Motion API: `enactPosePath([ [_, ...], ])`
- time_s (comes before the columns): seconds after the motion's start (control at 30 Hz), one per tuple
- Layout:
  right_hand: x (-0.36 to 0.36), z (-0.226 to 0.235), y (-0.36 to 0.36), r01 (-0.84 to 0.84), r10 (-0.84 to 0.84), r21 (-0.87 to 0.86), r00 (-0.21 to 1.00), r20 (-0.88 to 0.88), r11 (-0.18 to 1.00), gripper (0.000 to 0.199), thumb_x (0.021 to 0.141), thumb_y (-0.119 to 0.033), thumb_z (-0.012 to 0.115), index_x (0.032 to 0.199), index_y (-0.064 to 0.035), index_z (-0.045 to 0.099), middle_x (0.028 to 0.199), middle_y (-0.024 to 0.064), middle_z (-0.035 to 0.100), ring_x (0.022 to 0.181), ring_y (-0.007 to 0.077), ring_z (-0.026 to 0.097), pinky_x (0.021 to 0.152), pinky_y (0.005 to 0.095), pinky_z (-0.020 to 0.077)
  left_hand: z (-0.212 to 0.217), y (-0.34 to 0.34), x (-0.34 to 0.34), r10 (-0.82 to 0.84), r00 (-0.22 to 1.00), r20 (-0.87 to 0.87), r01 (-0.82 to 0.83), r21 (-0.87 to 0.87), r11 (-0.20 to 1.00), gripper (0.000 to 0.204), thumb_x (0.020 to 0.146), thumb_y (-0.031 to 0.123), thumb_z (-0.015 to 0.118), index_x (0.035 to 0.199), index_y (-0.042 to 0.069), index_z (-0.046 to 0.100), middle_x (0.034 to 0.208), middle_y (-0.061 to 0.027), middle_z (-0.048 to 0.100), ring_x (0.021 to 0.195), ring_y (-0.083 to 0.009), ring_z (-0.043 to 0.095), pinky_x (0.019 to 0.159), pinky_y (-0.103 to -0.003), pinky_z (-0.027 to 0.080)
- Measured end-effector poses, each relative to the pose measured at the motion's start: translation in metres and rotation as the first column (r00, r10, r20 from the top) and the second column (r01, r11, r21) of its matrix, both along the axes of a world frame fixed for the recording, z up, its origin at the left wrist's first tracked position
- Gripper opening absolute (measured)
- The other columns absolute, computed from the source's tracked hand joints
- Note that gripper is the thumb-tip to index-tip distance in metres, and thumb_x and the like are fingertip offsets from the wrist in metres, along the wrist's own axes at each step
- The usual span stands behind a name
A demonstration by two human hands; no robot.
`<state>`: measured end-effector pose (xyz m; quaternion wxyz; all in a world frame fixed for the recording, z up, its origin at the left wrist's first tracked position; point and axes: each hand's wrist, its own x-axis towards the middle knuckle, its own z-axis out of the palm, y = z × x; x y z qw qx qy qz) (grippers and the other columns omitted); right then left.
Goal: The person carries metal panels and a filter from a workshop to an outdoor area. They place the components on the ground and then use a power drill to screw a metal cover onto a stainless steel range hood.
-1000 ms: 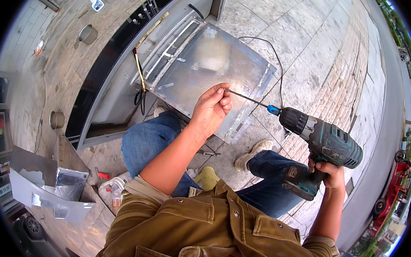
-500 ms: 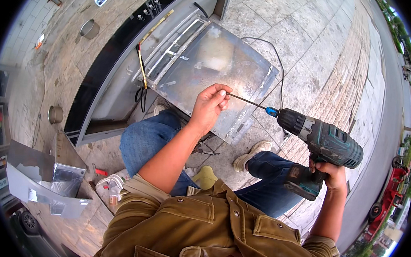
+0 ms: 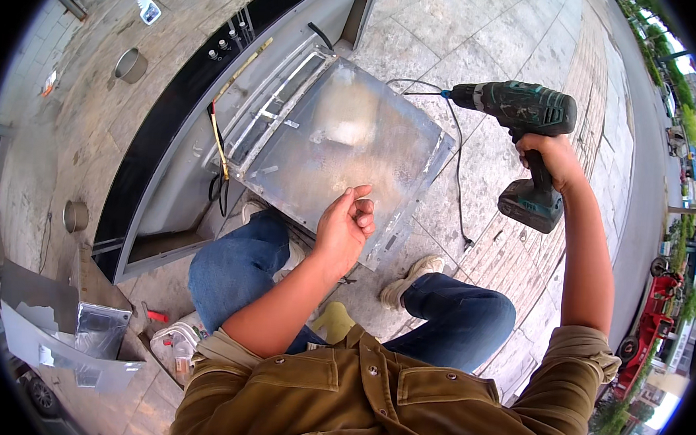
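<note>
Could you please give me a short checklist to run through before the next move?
1. Right hand gripping the drill by its handle: ok.
2. Battery attached at the handle's base: ok.
3. Left hand well apart from the bit: ok.
4. Bit clear of the black cord: cannot tell; they lie close together in this view.
5. Left fingers empty: cannot tell; they are curled.
6. Cord tidied away: not ok; it trails loosely on the paving.

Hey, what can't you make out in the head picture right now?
- Head view: anything tucked inside the left hand, hidden by its own curl.
- Head view: the trigger of the drill, covered by the right hand.
- Head view: the underside of the metal panel, facing away.
</note>
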<state>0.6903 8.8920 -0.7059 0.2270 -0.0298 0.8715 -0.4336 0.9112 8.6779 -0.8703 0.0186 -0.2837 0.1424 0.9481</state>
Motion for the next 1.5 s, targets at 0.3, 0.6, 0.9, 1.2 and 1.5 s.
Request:
enactPosePath([
  [0.3,-0.047,-0.038,-0.021,-0.055,0.057,-0.019,0.993,0.104,0.998,0.01,0.064,-0.006,0.058,0.072,-0.0009,0.055,0.06,0.006,0.052,0.047,0.0139,0.048,0.044,0.0266,0.0393,-0.005,-0.009,0.001,-0.003,1.0,0.02,0.003,0.0,1.0,0.028,0.095,0.023,0.04,0.107,0.002,0.053,0.076,-0.0028,0.05,0.061,-0.0102,0.04,0.058,-0.024,0.034],
  [0.6,-0.064,-0.043,-0.027,-0.076,0.073,0.033,0.993,0.096,0.997,0.013,0.063,-0.008,0.059,0.074,-0.0016,0.055,0.06,0.0055,0.052,0.047,0.0137,0.049,0.044,0.0264,0.04,-0.013,-0.016,-0.001,0.022,0.999,0.025,-0.022,0.004,1.0,0.028,0.094,0.023,0.042,0.108,0.002,0.054,0.076,-0.0025,0.05,0.062,-0.0099,0.041,0.058,-0.024,0.034],
  [0.9,-0.103,-0.018,-0.066,-0.232,0.209,0.169,0.968,0.14,0.958,0.013,0.062,-0.01,0.059,0.072,-0.0027,0.054,0.058,0.0046,0.05,0.045,0.0134,0.047,0.042,0.0263,0.0396,-0.014,-0.022,0.0,0.02,0.999,0.047,-0.019,-0.014,1.0,0.029,0.094,0.023,0.041,0.11,0.001,0.052,0.076,-0.0026,0.05,0.061,-0.0101,0.041,0.057,-0.024,0.034],
  [1.2,-0.119,-0.009,-0.092,-0.353,0.337,0.289,0.936,0.104,0.89,0.012,0.062,-0.014,0.058,0.065,-0.0031,0.054,0.057,0.0055,0.05,0.044,0.0128,0.046,0.041,0.0257,0.0388,-0.007,-0.039,0.006,0.066,0.997,0.03,-0.064,-0.053,0.997,0.029,0.095,0.022,0.039,0.11,0.002,0.051,0.077,-0.0027,0.05,0.062,-0.0097,0.041,0.057,-0.024,0.034],
  [1.5,-0.113,-0.015,-0.075,-0.333,0.312,0.259,0.943,0.121,0.907,0.012,0.063,-0.014,0.058,0.066,-0.0026,0.054,0.057,0.005,0.05,0.045,0.0126,0.047,0.042,0.026,0.0394,-0.006,-0.042,0.008,0.093,0.988,0.123,-0.073,-0.161,0.984,0.023,0.089,0.007,0.043,0.108,0.001,0.053,0.089,-0.0058,0.052,0.075,-0.0131,0.047,0.067,-0.025,0.04],
])
